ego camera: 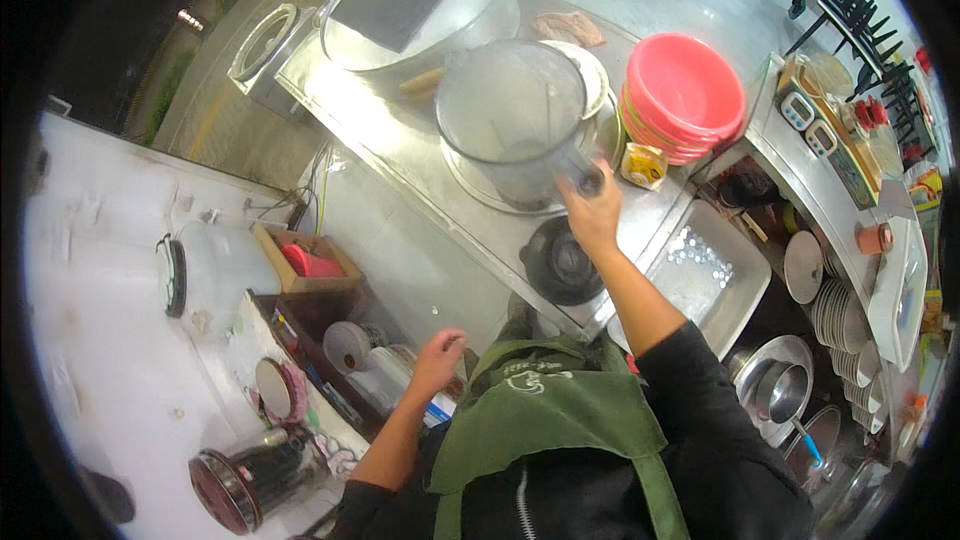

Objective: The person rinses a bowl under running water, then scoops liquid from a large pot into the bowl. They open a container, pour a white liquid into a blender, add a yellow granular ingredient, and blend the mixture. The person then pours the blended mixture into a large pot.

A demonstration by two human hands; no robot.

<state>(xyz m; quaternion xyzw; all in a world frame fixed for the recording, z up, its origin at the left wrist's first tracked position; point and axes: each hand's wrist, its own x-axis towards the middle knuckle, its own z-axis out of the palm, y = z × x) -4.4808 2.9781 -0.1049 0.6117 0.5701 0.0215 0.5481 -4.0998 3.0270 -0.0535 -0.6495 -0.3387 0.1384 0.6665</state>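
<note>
My right hand is closed around the handle of a clear plastic blender jug, which is over the metal worktop. The jug's walls look cloudy. Just below that hand, near the counter's front corner, lies a round black lid. My left hand is in the air beside the apron, its fingers loosely curled and holding nothing that I can see. Behind the jug sit a white round lid and a folded cloth. A small yellow packet lies to the jug's right.
A large round pot fills the worktop's far left. Stacked pink basins stand at the right, above a grey tub. Plates fill the right shelf. A cardboard box and a dark flask are at the left.
</note>
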